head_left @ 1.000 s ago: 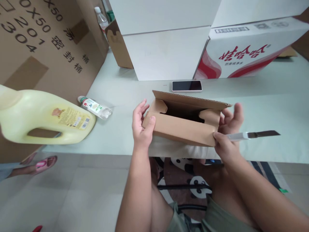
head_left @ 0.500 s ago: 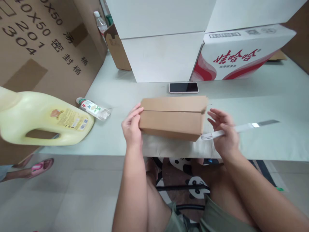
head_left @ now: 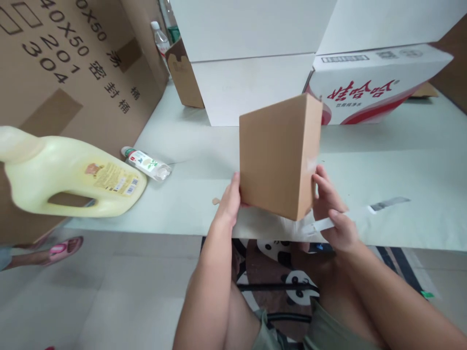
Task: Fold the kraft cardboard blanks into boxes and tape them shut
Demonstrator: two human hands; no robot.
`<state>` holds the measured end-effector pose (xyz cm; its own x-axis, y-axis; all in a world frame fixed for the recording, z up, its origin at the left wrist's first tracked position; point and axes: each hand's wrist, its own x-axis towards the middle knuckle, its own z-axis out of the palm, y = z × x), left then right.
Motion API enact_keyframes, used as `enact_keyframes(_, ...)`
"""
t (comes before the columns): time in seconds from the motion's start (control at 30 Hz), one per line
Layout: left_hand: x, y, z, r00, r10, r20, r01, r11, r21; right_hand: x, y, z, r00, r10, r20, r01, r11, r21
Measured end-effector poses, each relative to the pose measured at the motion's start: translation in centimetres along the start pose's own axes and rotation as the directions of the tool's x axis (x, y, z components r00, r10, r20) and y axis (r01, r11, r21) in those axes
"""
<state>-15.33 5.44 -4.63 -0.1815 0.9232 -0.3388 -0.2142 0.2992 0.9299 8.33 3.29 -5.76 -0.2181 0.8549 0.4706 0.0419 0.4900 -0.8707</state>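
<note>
A brown cardboard box (head_left: 273, 155) is tipped up above the table's near edge, its broad plain side facing me. My left hand (head_left: 229, 201) grips its lower left edge, with some fingers hidden behind or under it. My right hand (head_left: 337, 214) is closed around a white utility knife (head_left: 323, 224), whose long metal blade (head_left: 392, 202) sticks out to the right, blurred. The fingertips of that same hand touch the box's right side. A small brown scrap (head_left: 216, 201) lies on the table just left of my left hand.
White cartons (head_left: 251, 87) stand at the back, one with red print (head_left: 365, 97). To the left are a yellow jug (head_left: 109, 182), a small labelled bottle lying down (head_left: 148, 164) and a large printed carton (head_left: 91, 87). Another person's slippered foot (head_left: 63, 249) is on the floor.
The box was lying lengthwise with its seam up; it has been lifted and turned on end. My left hand moved right with it. The phone is now hidden behind the box.
</note>
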Motion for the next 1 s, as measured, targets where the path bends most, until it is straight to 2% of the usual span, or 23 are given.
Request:
enact_keyframes(0.07, -0.5, 0.1, 0.2, 0.982, -0.171, 0.083, 0.161, 0.981, 0.108, 0.1, -0.5, -0.3, 0.997, -0.068, -0.043, 0.067, 0.998, -0.012)
enact_keyframes(0.13, -1.2, 0.4, 0.5, 0.933, -0.317, 0.172, 0.281, 0.938, 0.202, 0.2, -0.9, -0.4, 0.984, -0.139, -0.115, 0.136, 0.99, -0.036)
enact_keyframes(0.27, -1.8, 0.0, 1.2, 0.845, -0.396, 0.361, 0.274, 0.898, 0.344, 0.5, -1.0, -0.6, 0.937, -0.228, -0.264, 0.217, 0.974, -0.07)
enact_keyframes(0.3, -1.7, -0.3, 1.3, 0.829, -0.405, 0.386, 0.248, 0.885, 0.395, 0.6, -0.8, -0.7, 0.927, -0.232, -0.293, 0.222, 0.973, -0.069)
enact_keyframes(0.33, -1.6, -0.6, 1.4, 0.835, -0.394, 0.383, 0.204, 0.87, 0.45, 0.6, -0.7, -0.9, 0.922, -0.228, -0.312, 0.218, 0.974, -0.065)
enact_keyframes(0.37, -1.4, -0.9, 1.3, 0.876, -0.341, 0.341, 0.14, 0.857, 0.496, 0.7, -0.7, -1.1, 0.925, -0.214, -0.314, 0.205, 0.977, -0.061)
enact_keyframes(0.4, -1.1, -1.1, 1.2, 0.938, -0.22, 0.267, 0.05, 0.85, 0.525, 0.8, -0.7, -1.3, 0.94, -0.195, -0.281, 0.185, 0.981, -0.061)
enact_keyframes(0.43, -0.8, -1.2, 1.0, 0.984, -0.026, 0.178, -0.075, 0.842, 0.534, 0.9, -0.8, -1.6, 0.959, -0.18, -0.218, 0.169, 0.983, -0.067)
enact_keyframes(0.47, -0.6, -1.2, 0.8, 0.973, 0.21, 0.096, -0.229, 0.816, 0.531, 1.1, -0.9, -1.8, 0.975, -0.173, -0.136, 0.164, 0.984, -0.073)
enact_keyframes(0.5, -0.3, -1.1, 0.5, 0.898, 0.438, 0.046, -0.396, 0.756, 0.521, 1.2, -1.2, -1.9, 0.984, -0.171, -0.039, 0.168, 0.983, -0.072)
enact_keyframes(0.53, -0.1, -0.9, 0.2, 0.782, 0.623, 0.038, -0.552, 0.663, 0.505, 1.3, -1.5, -2.0, 0.983, -0.171, 0.065, 0.174, 0.983, -0.059)
enact_keyframes(0.57, 0.0, -0.6, -0.1, 0.66, 0.748, 0.071, -0.678, 0.551, 0.487, 1.4, -1.8, -2.1, 0.973, -0.167, 0.161, 0.174, 0.984, -0.032)
enact_keyframes(0.6, 0.1, -0.3, -0.3, 0.553, 0.823, 0.13, -0.764, 0.439, 0.472, 1.4, -2.1, -2.0, 0.958, -0.161, 0.24, 0.164, 0.986, 0.004)
enact_keyframes(0.63, 0.1, 0.0, -0.4, 0.476, 0.859, 0.188, -0.812, 0.348, 0.469, 1.3, -2.4, -2.0, 0.945, -0.145, 0.292, 0.139, 0.989, 0.043)
enact_keyframes(0.67, 0.2, 0.2, -0.6, 0.431, 0.873, 0.23, -0.832, 0.286, 0.474, 1.2, -2.7, -1.9, 0.942, -0.117, 0.314, 0.097, 0.992, 0.081)
enact_keyframes(0.7, 0.2, 0.4, -0.6, 0.41, 0.877, 0.25, -0.838, 0.254, 0.482, 1.0, -2.9, -1.9, 0.953, -0.083, 0.292, 0.049, 0.991, 0.122)
enact_keyframes(0.77, 0.1, 0.5, -0.6, 0.411, 0.878, 0.246, -0.834, 0.253, 0.491, 0.8, -3.2, -2.0, 0.992, 0.019, 0.127, -0.048, 0.972, 0.23)
enact_keyframes(0.8, 0.0, 0.5, -0.5, 0.421, 0.877, 0.232, -0.829, 0.267, 0.492, 0.7, -3.2, -2.2, 0.996, 0.088, 0.025, -0.091, 0.952, 0.293)
enact_keyframes(0.83, 0.0, 0.5, -0.5, 0.433, 0.874, 0.22, -0.822, 0.283, 0.493, 0.8, -3.2, -2.4, 0.984, 0.165, -0.068, -0.133, 0.931, 0.34)
enact_keyframes(0.9, -0.2, 0.5, -0.4, 0.463, 0.863, 0.202, -0.807, 0.315, 0.499, 1.0, -3.0, -3.1, 0.93, 0.31, -0.196, -0.225, 0.905, 0.362)
enact_keyframes(1.0, -0.4, 0.5, -0.3, 0.497, 0.847, 0.187, -0.787, 0.348, 0.51, 1.4, -2.7, -3.9, 0.868, 0.431, -0.245, -0.341, 0.877, 0.338)
